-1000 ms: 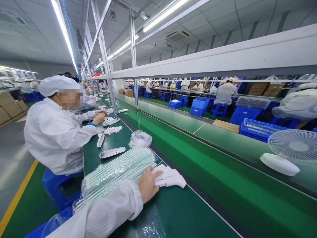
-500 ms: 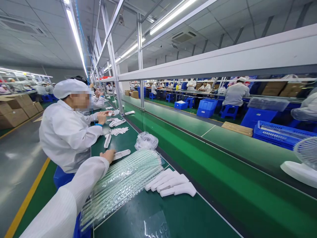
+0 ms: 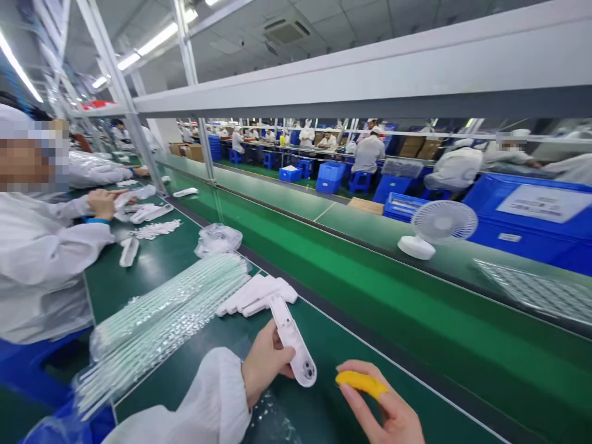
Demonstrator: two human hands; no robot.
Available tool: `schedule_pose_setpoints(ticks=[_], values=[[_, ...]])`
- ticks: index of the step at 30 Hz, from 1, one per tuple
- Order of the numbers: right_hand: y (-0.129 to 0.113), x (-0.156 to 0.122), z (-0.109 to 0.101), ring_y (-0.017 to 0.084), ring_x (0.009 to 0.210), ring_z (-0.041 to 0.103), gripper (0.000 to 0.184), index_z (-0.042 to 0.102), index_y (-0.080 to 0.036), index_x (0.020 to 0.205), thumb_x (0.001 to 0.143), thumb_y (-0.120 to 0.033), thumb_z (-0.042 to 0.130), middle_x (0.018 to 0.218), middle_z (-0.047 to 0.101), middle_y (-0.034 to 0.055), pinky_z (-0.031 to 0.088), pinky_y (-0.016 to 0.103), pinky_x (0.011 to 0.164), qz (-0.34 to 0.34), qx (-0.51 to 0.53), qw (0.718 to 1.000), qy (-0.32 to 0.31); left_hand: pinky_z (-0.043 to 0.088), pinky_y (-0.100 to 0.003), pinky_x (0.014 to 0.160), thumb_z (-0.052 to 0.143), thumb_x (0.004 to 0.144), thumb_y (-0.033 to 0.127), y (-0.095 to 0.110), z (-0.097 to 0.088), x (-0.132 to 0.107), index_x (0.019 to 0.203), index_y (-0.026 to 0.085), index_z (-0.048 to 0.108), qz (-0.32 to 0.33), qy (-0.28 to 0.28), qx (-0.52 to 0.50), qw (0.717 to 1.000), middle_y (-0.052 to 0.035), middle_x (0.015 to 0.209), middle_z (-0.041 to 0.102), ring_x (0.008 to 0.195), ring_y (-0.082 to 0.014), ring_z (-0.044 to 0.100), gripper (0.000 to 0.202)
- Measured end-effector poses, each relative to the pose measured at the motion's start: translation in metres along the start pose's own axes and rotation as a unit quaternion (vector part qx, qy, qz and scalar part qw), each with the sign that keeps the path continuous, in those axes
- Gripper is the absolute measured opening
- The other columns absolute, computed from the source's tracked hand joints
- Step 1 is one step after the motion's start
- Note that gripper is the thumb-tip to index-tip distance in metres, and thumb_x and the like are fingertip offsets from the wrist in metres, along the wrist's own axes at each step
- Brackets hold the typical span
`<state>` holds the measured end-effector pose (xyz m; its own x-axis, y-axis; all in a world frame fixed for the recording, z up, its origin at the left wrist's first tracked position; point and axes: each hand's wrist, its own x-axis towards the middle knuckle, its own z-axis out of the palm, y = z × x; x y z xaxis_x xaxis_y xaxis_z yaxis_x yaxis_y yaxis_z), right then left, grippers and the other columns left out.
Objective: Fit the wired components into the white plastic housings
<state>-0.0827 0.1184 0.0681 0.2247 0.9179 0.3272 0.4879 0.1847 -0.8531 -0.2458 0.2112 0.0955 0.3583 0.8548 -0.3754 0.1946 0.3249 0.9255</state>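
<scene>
- Right of the rods (image 3: 171,311), white parts (image 3: 247,295) are overlapped by the casing (image 3: 296,345).
- The casing is gripped by the left hand (image 3: 266,361), a yellow piece (image 3: 363,383) by the right hand (image 3: 393,413).
- From beyond the rods, the casing is now removed.

This is a factory assembly hall: people (image 3: 369,154) in white workwear sit in rows by long green worktops (image 3: 333,351) under strip lights (image 3: 157,40) and metal framing (image 3: 110,74), with matching white plastic parts (image 3: 292,342) along the near one and blue crates (image 3: 329,176) stacked on the floor beyond.
</scene>
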Motion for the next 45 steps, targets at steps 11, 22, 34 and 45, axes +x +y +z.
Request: schedule_pose_setpoints(ticks=[11,22,34,45], values=[[0.019,-0.031,-0.012,0.013,0.054,0.053,0.03,0.047,-0.018,0.048,0.078,-0.021,0.051,0.053,0.053,0.0001,0.043,0.026,0.058,-0.075,-0.341,0.934,-0.081,0.038,-0.016,0.031,0.057,0.064,0.038,-0.026,0.044,-0.026,0.08,0.013,0.047,-0.052,0.008,-0.026,0.998,-0.0046,0.075,0.051,0.059,-0.0121,0.05,0.032],[0.001,-0.019,0.0,0.015,0.05,0.053,0.028,0.061,-0.021,0.06,0.082,-0.025,0.045,0.052,0.059,0.0012,0.026,0.023,0.047,0.148,-0.373,0.881,-0.251,0.046,-0.02,0.033,0.06,0.066,0.044,-0.036,0.029,-0.045,0.074,0.013,0.052,-0.021,-0.006,-0.051,0.998,-0.0036,0.06,0.056,0.06,-0.0171,0.057,0.034],[-0.016,-0.008,-0.012,0.017,0.062,0.06,0.023,0.06,-0.018,0.069,0.078,-0.007,0.041,0.071,0.066,0.0034,0.017,0.029,0.048,-0.006,-0.45,0.771,-0.45,0.05,-0.022,0.036,0.067,0.06,0.052,-0.058,0.013,-0.053,0.083,0.011,0.055,-0.087,0.011,-0.127,0.988,-0.0057,0.061,0.062,0.061,-0.0193,0.061,0.049],[-0.003,-0.018,-0.025,0.013,0.052,0.056,0.024,0.058,-0.02,0.073,0.076,-0.006,0.039,0.07,0.065,-0.0006,0.019,0.029,0.045,-0.063,-0.385,0.823,-0.413,0.051,-0.025,0.043,0.068,0.054,0.056,-0.04,0.014,-0.059,0.082,0.011,0.054,-0.121,0.005,-0.122,0.985,-0.0077,0.07,0.062,0.069,-0.0203,0.058,0.055]])
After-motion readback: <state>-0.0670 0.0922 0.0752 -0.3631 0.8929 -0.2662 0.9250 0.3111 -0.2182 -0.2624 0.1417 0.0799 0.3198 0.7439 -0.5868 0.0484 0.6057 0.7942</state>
